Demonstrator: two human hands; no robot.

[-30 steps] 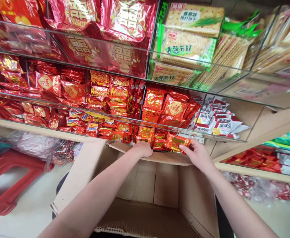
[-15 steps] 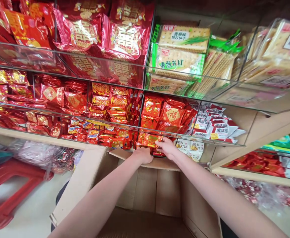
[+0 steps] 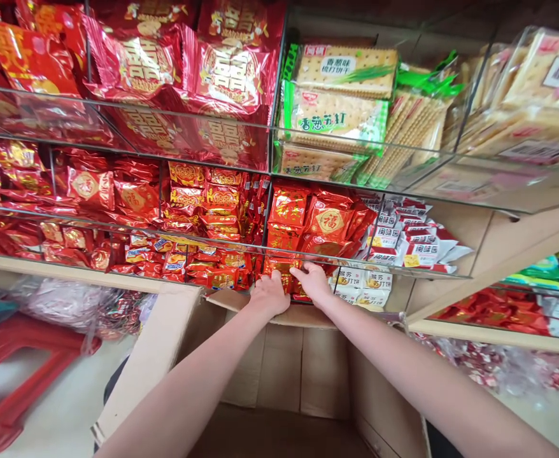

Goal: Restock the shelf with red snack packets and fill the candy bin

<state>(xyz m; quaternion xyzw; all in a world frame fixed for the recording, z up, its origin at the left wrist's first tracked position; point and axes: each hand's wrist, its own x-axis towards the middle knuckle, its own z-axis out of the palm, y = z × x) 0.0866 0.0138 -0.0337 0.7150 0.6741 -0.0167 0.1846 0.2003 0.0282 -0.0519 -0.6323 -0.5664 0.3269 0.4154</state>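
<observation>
Red packets (image 3: 284, 264) already lie in the shelf; left hand (image 3: 268, 296) and right hand (image 3: 314, 285) seem to touch them, grip closure cannot be told.

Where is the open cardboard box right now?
Head view, low centre: the cardboard box opens below the left hand and right hand, right of the red stool.

Our left hand (image 3: 270, 295) and right hand (image 3: 314, 284) are close together at the lower shelf's front edge (image 3: 69, 271), fingers at the small red packets (image 3: 282, 263). White packets (image 3: 374, 280) sit just right of these. Below our hands is an open cardboard box (image 3: 158, 340). Above, green-edged crackers (image 3: 337, 117) lie right of maroon packets (image 3: 232, 71). A red stool (image 3: 50, 334) stands left of the box.
</observation>
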